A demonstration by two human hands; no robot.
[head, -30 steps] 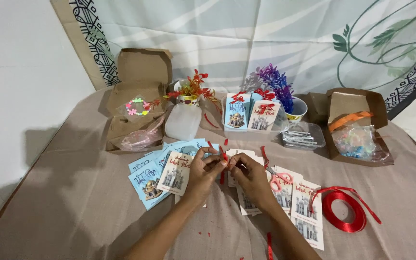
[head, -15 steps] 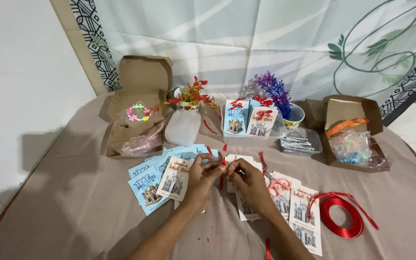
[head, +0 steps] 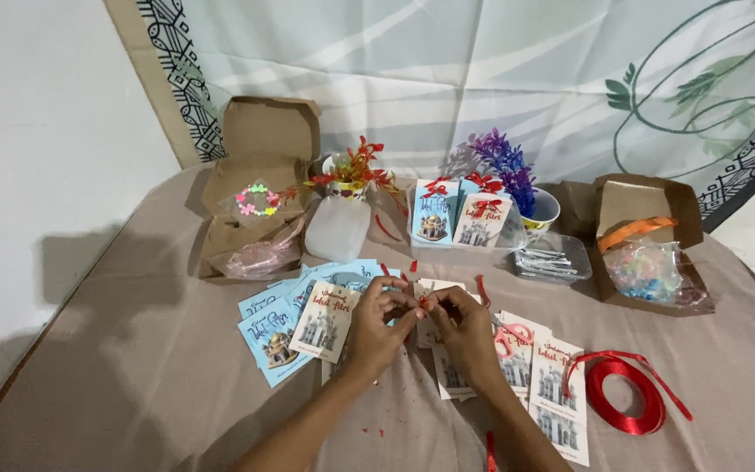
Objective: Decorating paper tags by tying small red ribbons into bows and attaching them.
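My left hand (head: 380, 325) and my right hand (head: 460, 328) meet at the middle of the table, fingertips pinching a small piece of red ribbon (head: 421, 301) between them. A cream card with a building picture (head: 325, 322) lies against my left hand. Under and around the hands spread blue cards (head: 273, 336) and white cards (head: 557, 398). Red scissors (head: 510, 339) lie on the cards just right of my right hand. A roll of red ribbon (head: 626, 395) sits farther right.
An open cardboard box (head: 255, 188) with a bead bracelet stands back left, another open box (head: 648, 249) with a plastic bag back right. Finished cards with red bows (head: 456, 214) lean by a white container (head: 336, 229), artificial flowers (head: 504, 166) and a clear tray (head: 552, 260).
The view has shifted slightly. My hands stay together at the centre, fingers working the small red ribbon piece; nothing else on the table has moved.
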